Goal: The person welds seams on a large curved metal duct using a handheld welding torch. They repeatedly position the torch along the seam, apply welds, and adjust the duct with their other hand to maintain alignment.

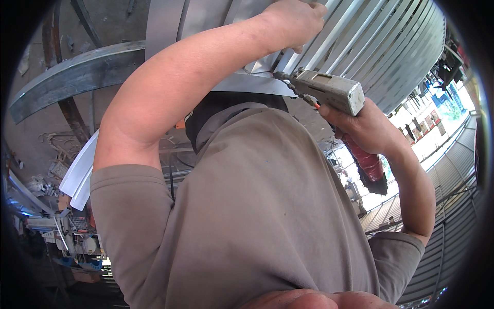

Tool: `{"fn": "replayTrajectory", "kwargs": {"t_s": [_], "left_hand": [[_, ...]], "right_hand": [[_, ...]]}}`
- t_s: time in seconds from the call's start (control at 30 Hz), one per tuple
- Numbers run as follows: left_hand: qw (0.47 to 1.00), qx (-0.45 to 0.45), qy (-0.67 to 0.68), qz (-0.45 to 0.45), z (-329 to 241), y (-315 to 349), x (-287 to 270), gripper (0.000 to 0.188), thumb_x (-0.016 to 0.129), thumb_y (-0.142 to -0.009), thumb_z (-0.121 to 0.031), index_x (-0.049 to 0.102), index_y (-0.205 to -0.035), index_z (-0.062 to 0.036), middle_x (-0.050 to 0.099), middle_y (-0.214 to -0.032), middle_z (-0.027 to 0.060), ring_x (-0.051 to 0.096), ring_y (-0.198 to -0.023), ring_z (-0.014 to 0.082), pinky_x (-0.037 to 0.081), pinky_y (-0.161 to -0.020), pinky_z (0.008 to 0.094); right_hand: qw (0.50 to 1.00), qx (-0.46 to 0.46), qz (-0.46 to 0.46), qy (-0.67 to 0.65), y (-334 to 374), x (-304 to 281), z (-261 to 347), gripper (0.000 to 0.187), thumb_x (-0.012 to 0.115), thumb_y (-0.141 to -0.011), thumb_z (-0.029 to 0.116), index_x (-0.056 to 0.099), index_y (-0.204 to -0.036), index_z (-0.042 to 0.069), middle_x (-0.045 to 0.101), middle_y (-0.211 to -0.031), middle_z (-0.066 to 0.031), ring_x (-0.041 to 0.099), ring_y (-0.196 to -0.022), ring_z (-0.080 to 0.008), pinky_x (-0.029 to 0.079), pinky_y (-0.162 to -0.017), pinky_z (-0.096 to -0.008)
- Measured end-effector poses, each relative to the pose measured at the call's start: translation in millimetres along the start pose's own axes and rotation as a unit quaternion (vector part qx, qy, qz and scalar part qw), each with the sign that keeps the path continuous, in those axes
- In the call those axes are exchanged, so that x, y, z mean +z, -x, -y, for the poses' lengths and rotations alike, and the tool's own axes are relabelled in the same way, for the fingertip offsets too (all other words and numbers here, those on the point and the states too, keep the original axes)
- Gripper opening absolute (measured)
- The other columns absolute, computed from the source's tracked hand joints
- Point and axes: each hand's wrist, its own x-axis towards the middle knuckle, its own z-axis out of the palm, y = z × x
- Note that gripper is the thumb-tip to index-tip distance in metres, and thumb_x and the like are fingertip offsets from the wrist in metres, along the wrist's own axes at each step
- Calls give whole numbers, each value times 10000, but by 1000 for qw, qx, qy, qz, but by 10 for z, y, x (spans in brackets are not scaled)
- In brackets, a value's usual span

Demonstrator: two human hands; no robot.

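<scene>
My right hand (368, 129) grips a boxy metal welding gun (329, 88) by its handle, which is wrapped in red. The gun's dark nozzle points left at the edge strip (257, 85) of a large slatted metal panel (360, 36), and a thin guide runs beside the nozzle. My left arm reaches across the panel from the left. At its end, my left hand (296, 23) rests over the slats near the gun's tip, fingers curled. Most of those fingers are hidden, so what they hold cannot be made out.
A curved metal bar (77, 72) reaches out left of the panel. Below it a pale metal strip (80, 172) juts past my left sleeve. Cluttered parts and baskets (77, 224) stand at the lower left. Corrugated sheeting (437, 221) and a bright opening lie to the right.
</scene>
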Motion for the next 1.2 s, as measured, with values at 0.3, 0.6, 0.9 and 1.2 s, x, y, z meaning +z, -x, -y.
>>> {"fn": "replayTrajectory", "kwargs": {"t_s": [0.3, 0.6, 0.9, 1.2], "left_hand": [[1000, -3, -3, -30, -17, -23, 109, 472, 793, -784, -272, 704, -1159, 0, 665, -1170, 191, 742, -933, 259, 604, -807, 366], [999, -8, -3, -41, -20, -7, 120, 388, 718, -853, -202, 691, -1166, 25, 671, -1157, 197, 745, -920, 248, 600, -782, 363], [998, -15, 9, -68, -19, -28, 187, 285, 654, -872, -128, 715, -1097, 36, 689, -1082, 194, 747, -874, 250, 604, -751, 366], [997, -20, 52, -50, 20, 10, 181, 302, 710, -855, -142, 718, -1093, 44, 679, -1146, 186, 751, -908, 267, 609, -765, 368]], "right_hand": [[999, -19, -14, 39, -6, 7, 91, 505, 672, -980, 405, 625, -1355, 69, 725, -985, -86, 692, -777, -183, 574, -716, -349], [999, 7, 2, 35, -7, -5, 169, 500, 667, -983, 413, 639, -1341, 65, 735, -974, -102, 708, -767, -201, 577, -720, -350], [999, 4, 5, 51, -30, -12, 207, 503, 671, -983, 412, 641, -1334, 52, 741, -964, -113, 718, -762, -199, 577, -715, -352], [999, 13, 5, 47, -26, -19, 216, 513, 685, -980, 411, 636, -1339, 48, 737, -968, -114, 711, -754, -206, 575, -709, -356]]}}
